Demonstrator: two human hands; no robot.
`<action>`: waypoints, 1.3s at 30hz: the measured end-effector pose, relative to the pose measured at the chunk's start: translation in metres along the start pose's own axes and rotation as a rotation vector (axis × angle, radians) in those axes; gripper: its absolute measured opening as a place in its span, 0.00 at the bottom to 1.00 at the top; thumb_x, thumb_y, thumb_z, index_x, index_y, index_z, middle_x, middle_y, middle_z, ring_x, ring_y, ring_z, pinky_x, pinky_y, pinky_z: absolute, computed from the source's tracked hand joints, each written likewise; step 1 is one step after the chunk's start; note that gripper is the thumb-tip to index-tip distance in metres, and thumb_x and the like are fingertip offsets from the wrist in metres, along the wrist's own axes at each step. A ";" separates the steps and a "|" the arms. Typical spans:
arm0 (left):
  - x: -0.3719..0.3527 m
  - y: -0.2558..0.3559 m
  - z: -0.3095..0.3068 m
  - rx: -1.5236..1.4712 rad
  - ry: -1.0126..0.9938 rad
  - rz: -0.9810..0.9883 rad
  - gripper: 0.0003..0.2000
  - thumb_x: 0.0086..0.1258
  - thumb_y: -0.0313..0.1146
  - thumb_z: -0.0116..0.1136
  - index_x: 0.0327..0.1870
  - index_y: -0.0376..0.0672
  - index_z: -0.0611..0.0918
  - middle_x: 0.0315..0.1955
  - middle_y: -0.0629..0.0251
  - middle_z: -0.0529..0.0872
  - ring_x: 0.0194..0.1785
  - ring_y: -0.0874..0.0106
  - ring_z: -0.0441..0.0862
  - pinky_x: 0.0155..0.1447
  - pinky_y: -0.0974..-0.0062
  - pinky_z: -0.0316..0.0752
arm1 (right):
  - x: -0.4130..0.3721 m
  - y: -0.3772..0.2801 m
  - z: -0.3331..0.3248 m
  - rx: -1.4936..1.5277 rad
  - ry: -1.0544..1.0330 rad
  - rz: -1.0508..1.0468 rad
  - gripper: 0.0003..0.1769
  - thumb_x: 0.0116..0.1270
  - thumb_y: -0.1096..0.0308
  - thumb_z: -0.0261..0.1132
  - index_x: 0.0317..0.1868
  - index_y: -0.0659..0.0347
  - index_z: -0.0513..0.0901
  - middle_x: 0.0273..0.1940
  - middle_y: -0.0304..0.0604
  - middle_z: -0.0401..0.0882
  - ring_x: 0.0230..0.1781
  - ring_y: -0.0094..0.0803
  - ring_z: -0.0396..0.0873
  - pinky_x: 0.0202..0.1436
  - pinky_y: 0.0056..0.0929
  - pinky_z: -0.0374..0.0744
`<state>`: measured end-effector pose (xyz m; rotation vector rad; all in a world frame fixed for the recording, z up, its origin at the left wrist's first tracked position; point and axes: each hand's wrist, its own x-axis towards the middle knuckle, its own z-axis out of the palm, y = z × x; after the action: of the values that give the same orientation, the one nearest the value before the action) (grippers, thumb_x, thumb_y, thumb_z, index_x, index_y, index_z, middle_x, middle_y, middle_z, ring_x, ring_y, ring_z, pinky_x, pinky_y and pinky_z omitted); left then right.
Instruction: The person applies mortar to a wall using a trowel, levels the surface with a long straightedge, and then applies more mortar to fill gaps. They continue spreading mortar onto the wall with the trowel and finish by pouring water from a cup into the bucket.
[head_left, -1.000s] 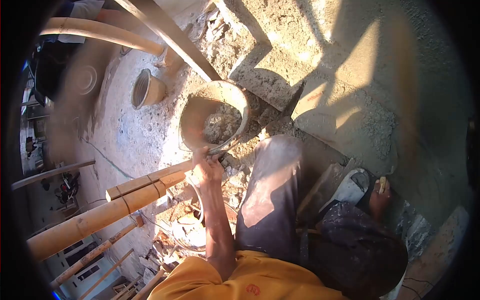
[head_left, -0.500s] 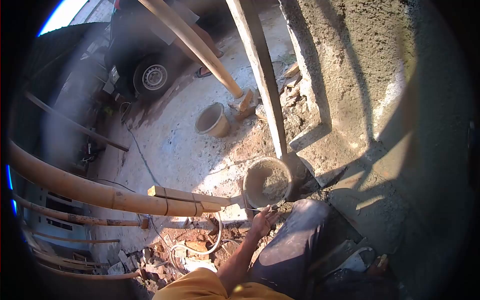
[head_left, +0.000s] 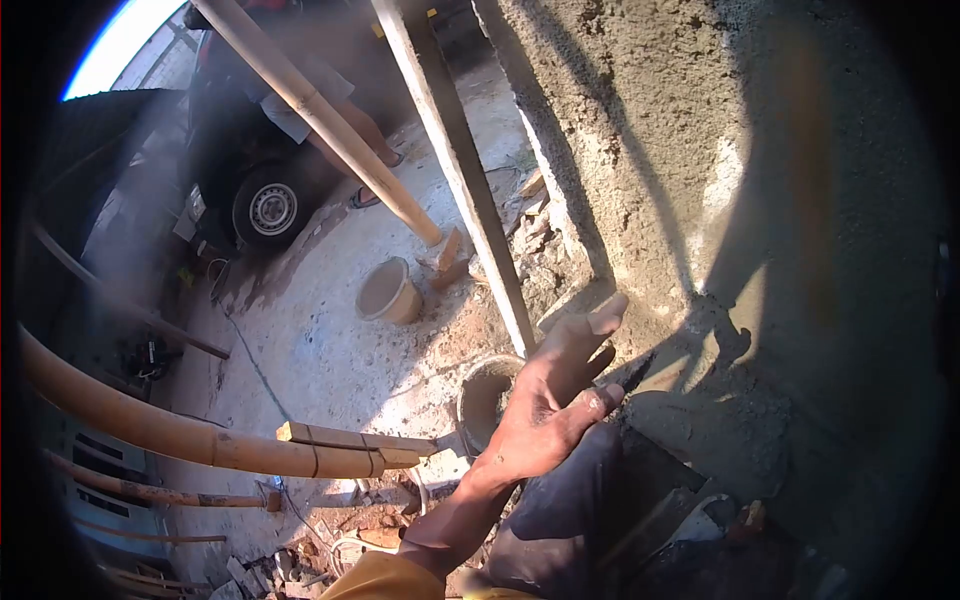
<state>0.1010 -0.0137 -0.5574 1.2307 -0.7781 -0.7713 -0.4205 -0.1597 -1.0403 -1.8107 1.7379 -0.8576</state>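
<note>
My left hand point(head_left: 545, 405) is raised in front of the rough mortar-covered wall point(head_left: 640, 150). Its fingers stretch toward the wall, the thumb stands apart, and nothing shows between them. Below and behind it, a bucket point(head_left: 480, 400) with a grey coated rim is partly hidden by the hand and wrist. In the shade at the lower right, a small patch of skin point(head_left: 752, 515) shows beside a pale curved object point(head_left: 705, 515); whether this is my right hand I cannot tell. My bent knee point(head_left: 590, 460) in dark trousers is near the bucket.
A wooden post point(head_left: 460, 180) stands beside the bucket, and a bamboo pole point(head_left: 320, 120) slants behind it. Another bucket point(head_left: 390, 292) sits on the concrete floor. A thick bamboo pole point(head_left: 190, 430) crosses at left, above rubble and a hose. A person's legs point(head_left: 350, 125) are near a vehicle wheel point(head_left: 272, 208).
My left hand has risen from the near bucket's rim to a spot before the wall, and its fingers have spread. The view has shifted, moving the surroundings left and down.
</note>
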 end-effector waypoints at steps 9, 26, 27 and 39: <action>0.034 0.047 0.118 -0.349 -0.384 0.128 0.27 0.68 0.19 0.64 0.70 0.35 0.74 0.76 0.47 0.73 0.82 0.56 0.66 0.85 0.56 0.60 | -0.001 -0.131 -0.051 -0.403 -0.148 0.277 0.31 0.71 0.50 0.70 0.66 0.61 0.82 0.56 0.65 0.86 0.58 0.65 0.85 0.60 0.57 0.83; 0.059 -0.127 0.034 0.251 0.243 -0.261 0.24 0.76 0.24 0.61 0.71 0.33 0.74 0.68 0.47 0.82 0.70 0.61 0.81 0.74 0.65 0.75 | 0.063 -0.192 -0.114 -0.252 -0.311 0.203 0.31 0.74 0.51 0.71 0.66 0.65 0.81 0.49 0.62 0.89 0.52 0.60 0.88 0.58 0.49 0.83; 0.045 -0.151 0.018 0.325 0.225 -0.271 0.24 0.76 0.25 0.61 0.72 0.32 0.73 0.68 0.46 0.82 0.71 0.59 0.80 0.75 0.63 0.74 | 0.073 -0.183 -0.121 -0.344 -0.337 0.143 0.31 0.74 0.49 0.71 0.66 0.65 0.82 0.49 0.62 0.89 0.51 0.59 0.88 0.58 0.48 0.83; -0.132 -0.215 -0.034 0.465 0.086 -0.869 0.39 0.82 0.56 0.58 0.82 0.35 0.66 0.77 0.41 0.72 0.81 0.53 0.68 0.84 0.56 0.60 | 0.212 -0.148 -0.044 -0.599 -0.833 -0.165 0.28 0.75 0.42 0.66 0.45 0.64 0.89 0.47 0.63 0.89 0.51 0.59 0.87 0.54 0.52 0.82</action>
<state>0.0421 0.0798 -0.7866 2.0565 -0.3247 -1.2598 -0.3517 -0.3559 -0.8805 -2.2322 1.3425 0.4202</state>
